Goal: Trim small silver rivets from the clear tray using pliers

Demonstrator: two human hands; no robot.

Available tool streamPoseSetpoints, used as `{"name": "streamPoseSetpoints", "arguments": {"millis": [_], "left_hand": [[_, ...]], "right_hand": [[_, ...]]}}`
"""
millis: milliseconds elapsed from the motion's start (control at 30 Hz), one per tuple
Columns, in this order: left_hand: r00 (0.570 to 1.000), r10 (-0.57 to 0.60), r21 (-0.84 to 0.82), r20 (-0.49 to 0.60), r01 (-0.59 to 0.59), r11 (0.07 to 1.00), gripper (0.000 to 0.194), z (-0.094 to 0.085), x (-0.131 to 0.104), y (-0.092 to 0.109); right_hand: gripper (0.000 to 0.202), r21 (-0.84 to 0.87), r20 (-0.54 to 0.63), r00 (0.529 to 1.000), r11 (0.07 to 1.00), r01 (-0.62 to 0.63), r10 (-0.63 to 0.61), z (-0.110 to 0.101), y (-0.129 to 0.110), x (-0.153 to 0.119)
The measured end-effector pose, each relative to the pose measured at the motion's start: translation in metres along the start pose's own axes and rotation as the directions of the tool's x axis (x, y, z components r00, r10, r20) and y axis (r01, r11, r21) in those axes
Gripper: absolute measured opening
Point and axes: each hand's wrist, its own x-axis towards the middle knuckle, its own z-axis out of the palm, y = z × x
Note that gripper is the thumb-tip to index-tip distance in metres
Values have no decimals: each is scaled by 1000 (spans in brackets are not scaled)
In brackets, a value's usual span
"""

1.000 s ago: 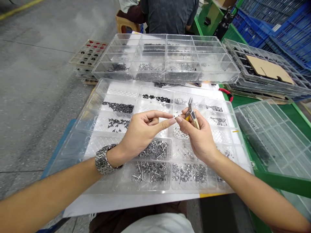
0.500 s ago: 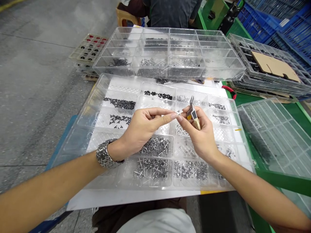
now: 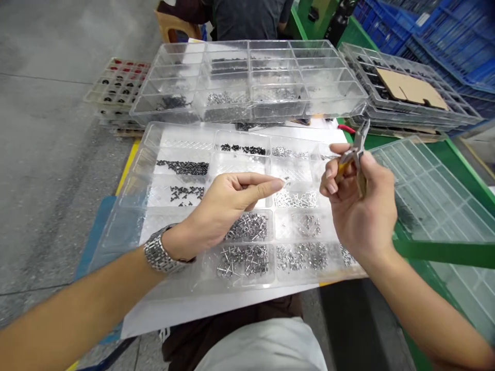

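Note:
My left hand (image 3: 235, 206) pinches a tiny metal part (image 3: 286, 181) between thumb and forefinger, over the middle of a clear compartment tray (image 3: 127, 201). The part is too small to name exactly. To its right, my right hand (image 3: 361, 201) is closed around a pair of pliers (image 3: 360, 141) with yellowish handles, jaws pointing up. Beneath the hands, the tray holds black screw-like parts (image 3: 187, 168), silver pin-like pieces (image 3: 245, 260) and small silver parts (image 3: 297, 200) in separate compartments.
Behind stands a second clear compartment tray (image 3: 228, 111). Stacked trays with a cardboard piece (image 3: 412, 88) lie at right, and another stack (image 3: 116, 95) at left. Red-handled pliers (image 3: 345, 128) rest on the green bench. A person (image 3: 247, 20) sits beyond; blue crates (image 3: 444, 41) stand back right.
My right hand has moved right, away from my left, and turned so the pliers now stand upright in its grasp. My left hand keeps its pinch in nearly the same place.

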Motion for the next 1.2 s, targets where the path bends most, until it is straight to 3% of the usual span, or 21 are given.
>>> {"name": "streamPoseSetpoints", "arguments": {"millis": [133,233,300,567,767,1200], "left_hand": [[975,-173,45,143,168,985,26,9,-5,-2],[921,-321,-2,221,330,944,31,13,-4,-10],[913,-346,-34,218,361,932,32,15,-3,-15],[932,-331,1,149,335,942,27,17,-5,-18],[936,-321,85,143,312,946,24,17,-4,-19],[925,-353,130,142,336,933,20,18,-4,-17]], "right_hand": [[31,-65,-94,991,993,-99,93,-28,16,-66],[32,-287,-30,996,953,-94,89,-43,36,-111],[31,-437,17,995,896,-84,102,-48,43,-126],[26,-600,99,984,798,-57,145,-39,43,-120],[32,-579,70,969,801,-153,236,-31,37,-119],[28,-606,43,984,787,-113,174,-29,42,-120]]}}
